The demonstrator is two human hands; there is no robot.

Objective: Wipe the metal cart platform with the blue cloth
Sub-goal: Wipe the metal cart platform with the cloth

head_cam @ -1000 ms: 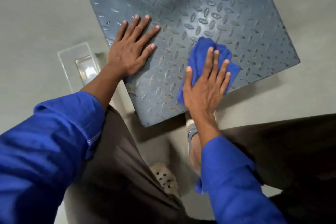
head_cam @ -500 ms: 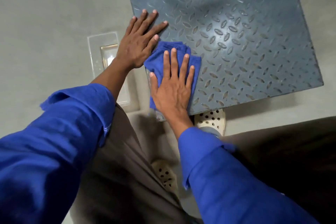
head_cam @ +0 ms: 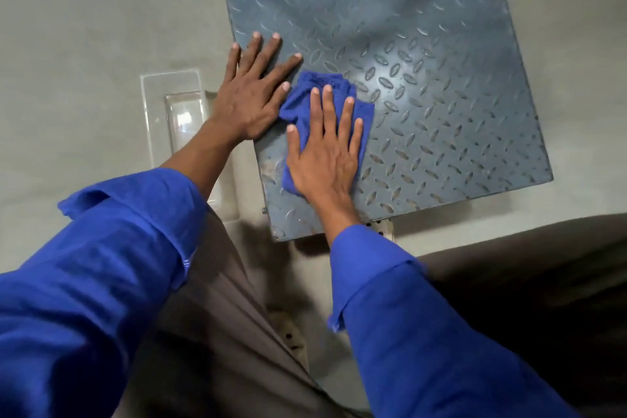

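Wiping is carrying on: the right hand (head_cam: 324,159), flat and open, is pressing the crumpled blue cloth (head_cam: 353,112) mid-frame, now further up the grey diamond-plate metal cart platform (head_cam: 441,85) from its lower-left corner, beside the splayed left hand (head_cam: 251,95), which is bracing it.

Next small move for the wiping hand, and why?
Probably sweep the right hand and blue cloth rightward across the platform. The cloth sits pressed flat near the left edge beside the bracing left hand, and the wide right stretch lies uncovered.
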